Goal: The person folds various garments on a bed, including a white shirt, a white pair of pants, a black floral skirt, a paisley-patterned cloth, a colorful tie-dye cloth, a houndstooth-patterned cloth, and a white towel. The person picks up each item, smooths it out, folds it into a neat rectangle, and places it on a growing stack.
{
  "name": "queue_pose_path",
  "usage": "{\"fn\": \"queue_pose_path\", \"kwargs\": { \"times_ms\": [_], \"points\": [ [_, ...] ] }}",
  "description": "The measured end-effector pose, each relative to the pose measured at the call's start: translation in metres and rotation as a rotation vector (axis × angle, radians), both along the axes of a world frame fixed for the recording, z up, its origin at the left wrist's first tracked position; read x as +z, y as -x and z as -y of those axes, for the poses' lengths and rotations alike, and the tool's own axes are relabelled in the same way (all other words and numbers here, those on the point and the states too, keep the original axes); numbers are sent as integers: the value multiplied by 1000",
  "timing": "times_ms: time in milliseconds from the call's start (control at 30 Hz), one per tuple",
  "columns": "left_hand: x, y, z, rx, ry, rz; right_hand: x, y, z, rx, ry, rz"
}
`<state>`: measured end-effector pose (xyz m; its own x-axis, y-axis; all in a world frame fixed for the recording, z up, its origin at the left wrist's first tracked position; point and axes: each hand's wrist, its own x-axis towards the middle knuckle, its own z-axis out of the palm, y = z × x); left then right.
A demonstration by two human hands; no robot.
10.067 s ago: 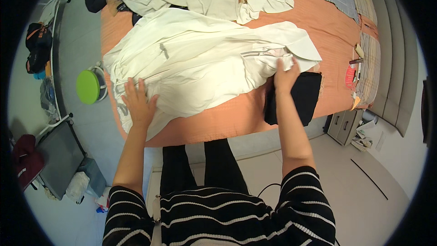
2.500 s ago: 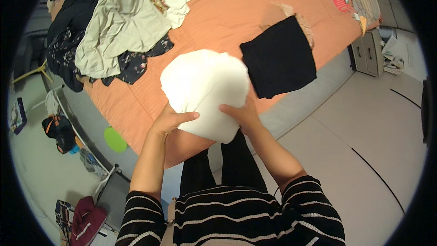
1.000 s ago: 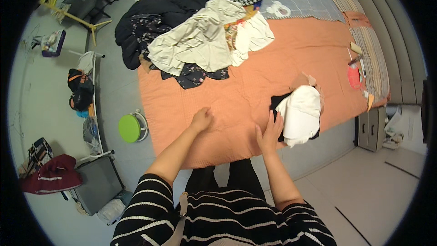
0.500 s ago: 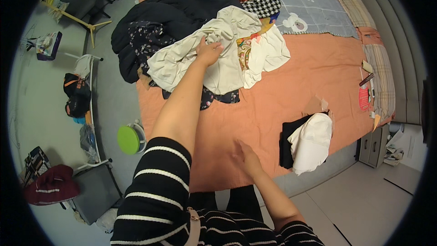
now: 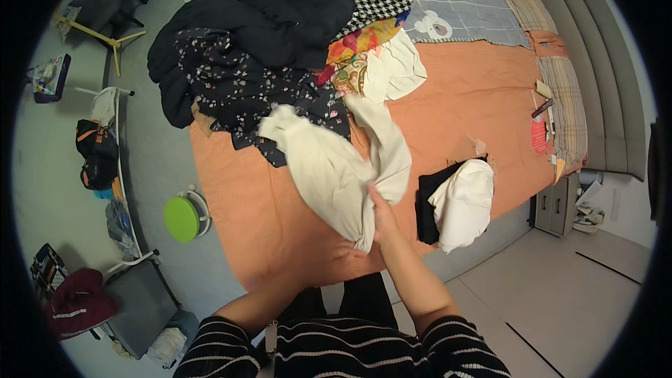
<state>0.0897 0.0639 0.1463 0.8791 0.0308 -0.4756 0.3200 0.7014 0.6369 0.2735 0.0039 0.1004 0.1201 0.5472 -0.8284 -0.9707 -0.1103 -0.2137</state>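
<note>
A cream garment stretches from my hands toward the clothes pile, one long part of it curving up on the right. Whether it is a top or trousers I cannot tell. At its near end my left hand, smeared by motion, closes on the cloth. My right hand grips its right edge, thumb uppermost. Beyond the garment's far end lies a black floral garment, partly under a puffy black garment. A white garment rests beside a multicoloured patterned cloth.
An orange sheet covers the bed. A folded white garment lies on black cloth at the bed's near right edge. Left of the bed stands a green stool. A grey blanket spreads at the far right.
The cream garment has been pulled off the pile toward me, uncovering the floral garment. My left hand has come back from the pile; my right hand has moved onto the garment.
</note>
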Motion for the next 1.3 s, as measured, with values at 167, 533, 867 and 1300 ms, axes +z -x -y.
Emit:
{"fn": "queue_pose_path", "kwargs": {
  "times_ms": [167, 533, 867, 1300],
  "points": [
    [23, 61, 20, -221, -391, 20, 51, 58, 6, 266, 52, 711],
    [187, 94, -22, 649, 236, 264, 252, 142, 34, 1032, -491, 2314],
    [259, 105, 15, 645, -87, 444, 284, 101, 113, 1387, -739, 2050],
    [292, 128, 18, 832, -278, 573, 345, 82, 76, 432, -727, 1229]
  ]
}}
